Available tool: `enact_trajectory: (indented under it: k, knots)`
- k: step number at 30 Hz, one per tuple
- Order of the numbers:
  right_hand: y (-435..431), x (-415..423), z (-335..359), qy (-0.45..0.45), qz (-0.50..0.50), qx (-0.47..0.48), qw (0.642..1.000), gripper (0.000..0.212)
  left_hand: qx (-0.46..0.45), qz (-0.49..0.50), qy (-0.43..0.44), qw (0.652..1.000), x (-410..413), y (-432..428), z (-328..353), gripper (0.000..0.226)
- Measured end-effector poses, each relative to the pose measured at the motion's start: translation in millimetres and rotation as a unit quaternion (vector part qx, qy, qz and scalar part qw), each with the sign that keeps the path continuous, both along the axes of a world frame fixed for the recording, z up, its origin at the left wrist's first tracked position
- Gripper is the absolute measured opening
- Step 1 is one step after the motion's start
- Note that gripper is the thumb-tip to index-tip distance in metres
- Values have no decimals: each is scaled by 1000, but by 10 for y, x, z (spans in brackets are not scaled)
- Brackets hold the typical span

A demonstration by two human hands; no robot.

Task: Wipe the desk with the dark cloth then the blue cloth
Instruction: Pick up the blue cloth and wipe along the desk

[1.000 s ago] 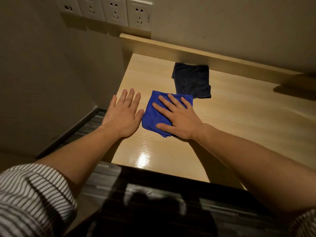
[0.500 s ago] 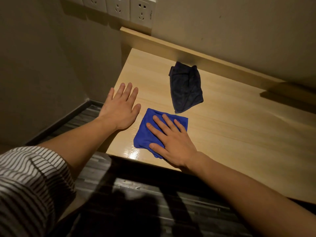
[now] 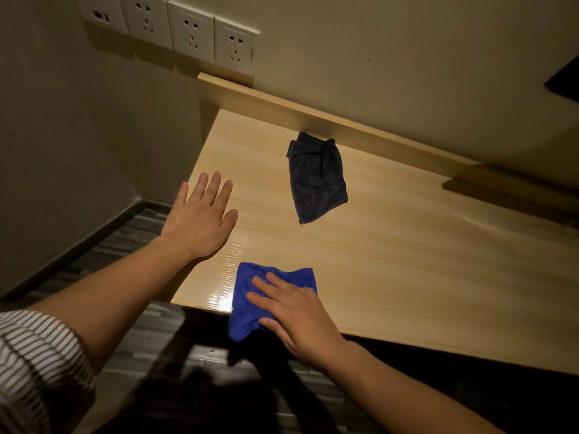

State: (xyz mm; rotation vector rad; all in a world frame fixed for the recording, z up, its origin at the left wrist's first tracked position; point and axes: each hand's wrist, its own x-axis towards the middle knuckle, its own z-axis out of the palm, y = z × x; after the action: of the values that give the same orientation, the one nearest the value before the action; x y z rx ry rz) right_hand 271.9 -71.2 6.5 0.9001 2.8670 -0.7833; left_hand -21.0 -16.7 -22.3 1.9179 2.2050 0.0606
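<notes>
The blue cloth (image 3: 250, 296) lies at the near edge of the light wooden desk (image 3: 407, 261), its lower corner hanging over the edge. My right hand (image 3: 297, 317) presses flat on it with fingers spread. My left hand (image 3: 200, 217) rests palm down, fingers apart, on the desk's left edge and holds nothing. The dark cloth (image 3: 316, 177) lies crumpled and untouched near the back of the desk, far from both hands.
A raised wooden ledge (image 3: 313, 111) runs along the back of the desk against the wall. Several white wall sockets (image 3: 188, 29) sit above its left end. The wall closes the left side, and dark striped flooring (image 3: 131, 233) lies below.
My right hand has dragged the blue cloth toward me, from beside the dark cloth to the near edge, where it now overhangs. The left hand stayed in place.
</notes>
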Motion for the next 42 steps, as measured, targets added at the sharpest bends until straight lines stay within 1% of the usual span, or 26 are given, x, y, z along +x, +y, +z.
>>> enact_trajectory:
  k: [2,4,5,7,9,11,13,15,17,20,25,27,29,31,33,37,42]
  knots:
    - [-74,59,83,40,-48,-103,993,44,1,7,-18,1000,5,20,30,73]
    - [-117,154,183,81,-115,-209,968,46,19,12,-48,999,100,62,88,73]
    - [-115,225,233,93,-143,-238,956,48,33,6,-58,998,196,94,122,74]
    - [-40,391,344,122,-191,-244,943,45,52,-20,-86,995,465,188,185,77]
    - [160,581,449,168,-243,-206,933,36,50,-56,-122,990,767,336,235,76]
    - [478,759,519,182,-278,-142,932,35,29,-93,-126,987,1023,507,234,71]
    - [861,907,544,161,-283,-74,943,37,1,-122,-92,988,1193,689,181,66]
    - [1261,1035,517,112,-267,-20,957,38,-13,-125,-55,991,1264,890,122,64]
    - [1629,1121,449,69,-257,12,964,40,-10,-114,-25,993,1250,1108,99,64]
    - [2114,1180,337,52,-249,44,966,41,-13,-115,3,993,1165,1348,97,68]
    - [2955,1048,199,31,-196,106,974,42,-2,-115,9,993,1109,1365,54,72]
    - [3277,987,151,-9,-149,138,979,46,3,-114,13,993,1103,1370,39,71]
    - [3515,966,90,-59,-84,151,983,54,6,-117,19,993,1094,1382,21,70]
    - [3631,983,12,-76,-47,146,985,62,7,-119,29,992,1090,1389,2,72]
    - [3644,1014,-48,-83,-34,156,984,68,3,-118,37,992,1100,1393,-10,73]
    - [3550,1038,-88,-93,-28,185,978,69,-4,-115,45,992,1107,1398,12,74]
    - [3352,1095,-90,-89,-21,176,980,70,-12,-114,43,992,1117,1395,42,74]
